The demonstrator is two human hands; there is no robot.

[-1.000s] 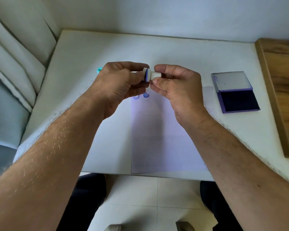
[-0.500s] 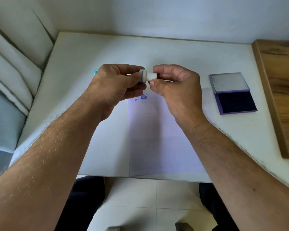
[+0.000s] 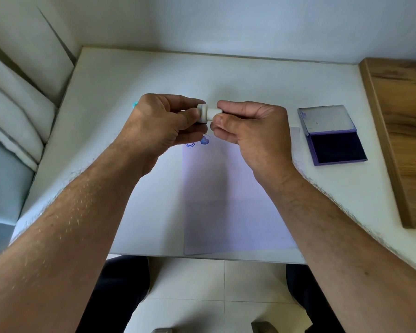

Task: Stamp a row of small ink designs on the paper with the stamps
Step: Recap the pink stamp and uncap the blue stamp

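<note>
A small white stamp (image 3: 207, 113) lies sideways in the air between both hands, above the top of the paper (image 3: 228, 200). My right hand (image 3: 247, 133) pinches its white handle. My left hand (image 3: 163, 126) has thumb and fingers around its wider ringed end, where a thin blue line shows. Two blue prints sit at the paper's top left: a spiral (image 3: 190, 145) and a heart (image 3: 204, 140). The open purple ink pad (image 3: 334, 143) lies to the right of the paper, lid folded back.
The white table (image 3: 135, 75) meets a wall at the back. A wooden board (image 3: 404, 131) lies along the right edge. A turquoise object (image 3: 134, 105) peeks out behind my left hand. Grey cushions stand at the left. Tiled floor and my legs show below the table's front edge.
The stamp's blue face, turned partly toward me a second ago, now points into my left hand. Both hands have stayed close together above the paper's top.
</note>
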